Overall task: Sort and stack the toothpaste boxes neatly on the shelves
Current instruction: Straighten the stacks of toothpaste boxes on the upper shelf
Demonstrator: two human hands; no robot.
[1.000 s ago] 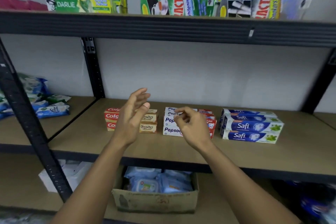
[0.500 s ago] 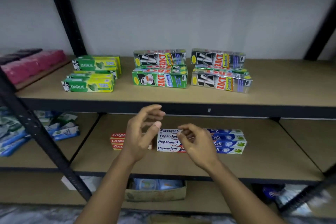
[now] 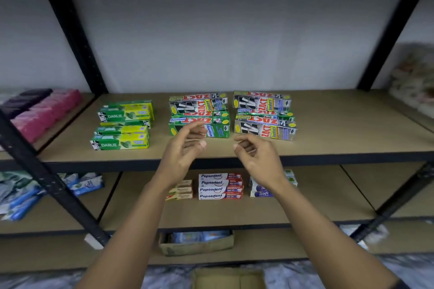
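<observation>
Now left grip and right grip, loosely curled and empty, hang raised from the Pepsodent boxes below to the Zact boxes just ahead, likely next.

The left hand and right hand are lifting away from the Pepsodent boxes, rising empty toward the Zact boxes above.

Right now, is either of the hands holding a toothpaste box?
No, the left hand and right hand hang empty, fingers loosely curled, before the green cardboard Zact boxes.
</observation>
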